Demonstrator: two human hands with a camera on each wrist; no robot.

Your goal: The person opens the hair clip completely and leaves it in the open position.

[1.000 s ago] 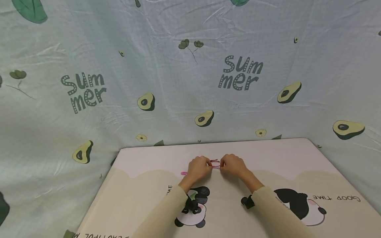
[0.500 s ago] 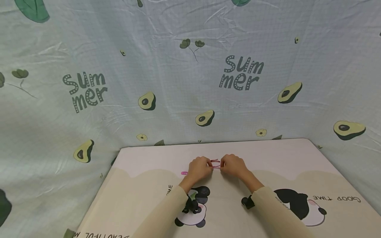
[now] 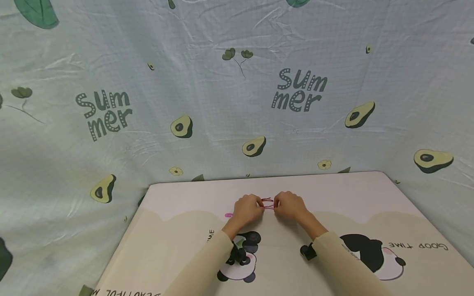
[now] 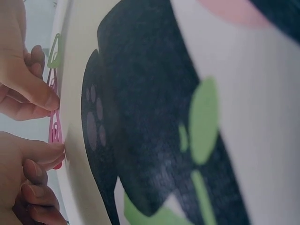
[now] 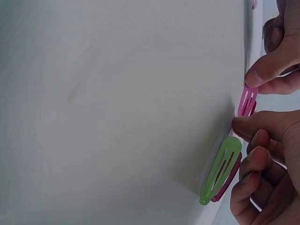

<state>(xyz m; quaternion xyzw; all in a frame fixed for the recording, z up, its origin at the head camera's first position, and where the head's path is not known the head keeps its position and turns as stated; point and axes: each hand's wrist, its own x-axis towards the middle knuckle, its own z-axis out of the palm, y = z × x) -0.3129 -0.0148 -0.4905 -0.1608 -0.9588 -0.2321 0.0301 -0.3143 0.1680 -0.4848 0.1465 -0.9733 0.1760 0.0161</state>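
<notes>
A pink snap hair clip (image 3: 268,207) spans the small gap between my two hands near the far side of the table. My left hand (image 3: 247,208) pinches its left end between thumb and finger. The other end is at the thumb and fingertips of my right hand (image 3: 290,204), which pinch it. Just behind lies a dark red hair clip (image 3: 267,200). Beside my right hand, a green hair clip (image 5: 220,171) shows in the right wrist view, overlapping a crimson clip (image 5: 230,183); the right hand hides both in the head view. Another pink clip (image 3: 228,215) lies left of my left hand.
The table (image 3: 177,238) has a pale cover printed with pandas and lettering. Its far edge meets a hanging cloth (image 3: 214,90) with avocado prints, which also closes off both sides. Black wrist straps show at both sleeves (image 3: 201,263).
Both hands stay in place on the pink hair clip. Only a slight shift of the head view shows, and the clips lie as before.
</notes>
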